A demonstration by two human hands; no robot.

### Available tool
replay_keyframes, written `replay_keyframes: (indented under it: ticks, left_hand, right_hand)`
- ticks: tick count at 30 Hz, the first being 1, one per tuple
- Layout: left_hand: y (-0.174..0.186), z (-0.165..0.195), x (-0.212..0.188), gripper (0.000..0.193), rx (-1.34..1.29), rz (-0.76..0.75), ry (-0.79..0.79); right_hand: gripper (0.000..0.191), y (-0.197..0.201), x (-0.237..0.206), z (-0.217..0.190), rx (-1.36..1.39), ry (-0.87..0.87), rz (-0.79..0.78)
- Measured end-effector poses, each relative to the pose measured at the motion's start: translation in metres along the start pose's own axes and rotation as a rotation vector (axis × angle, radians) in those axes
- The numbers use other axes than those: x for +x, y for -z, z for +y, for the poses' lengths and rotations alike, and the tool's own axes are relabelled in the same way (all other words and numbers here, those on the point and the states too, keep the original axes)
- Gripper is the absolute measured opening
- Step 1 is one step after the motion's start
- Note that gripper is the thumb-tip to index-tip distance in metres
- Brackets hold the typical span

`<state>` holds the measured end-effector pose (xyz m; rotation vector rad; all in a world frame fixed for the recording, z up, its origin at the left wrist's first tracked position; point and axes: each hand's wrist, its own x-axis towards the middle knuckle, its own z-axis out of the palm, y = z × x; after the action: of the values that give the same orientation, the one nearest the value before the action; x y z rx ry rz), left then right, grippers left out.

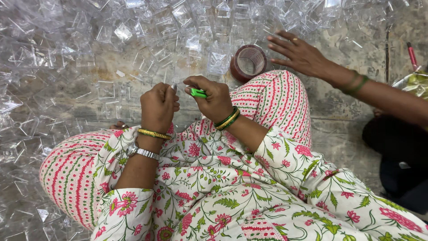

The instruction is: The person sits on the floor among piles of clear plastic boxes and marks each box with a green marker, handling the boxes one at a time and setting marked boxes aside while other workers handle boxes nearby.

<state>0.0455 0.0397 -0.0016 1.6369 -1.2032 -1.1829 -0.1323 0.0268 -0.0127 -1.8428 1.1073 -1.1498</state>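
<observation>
Pinching a green cutter, the right hand is raised – left hand fisted at nine o'clock; a steady clear piece seems needed next.

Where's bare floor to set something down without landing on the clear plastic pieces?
Bare concrete floor shows right of the raised knee, below the co-worker's forearm. A smaller bare strip lies right of the tape roll, partly under the co-worker's hand. Clear plastic pieces crowd the left and top. The right hand holds a green tool.
</observation>
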Motion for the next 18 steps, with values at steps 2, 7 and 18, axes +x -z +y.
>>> replay_keyframes:
  ticks: [2, 7, 18]
  left_hand:
    - [0.001, -0.001, 0.000, 0.025, -0.014, -0.002, 0.013]
    - [0.000, -0.013, 0.003, 0.023, -0.036, 0.020, 0.035]
    - [-0.002, -0.018, 0.003, 0.019, 0.081, 0.058, -0.103]
  right_hand:
    - [0.023, 0.000, 0.000, -0.001, -0.008, 0.018, 0.001]
    - [0.030, 0.001, 0.000, -0.002, -0.027, 0.011, -0.033]
    - [0.028, 0.050, 0.032, 0.027, -0.084, 0.033, 0.196]
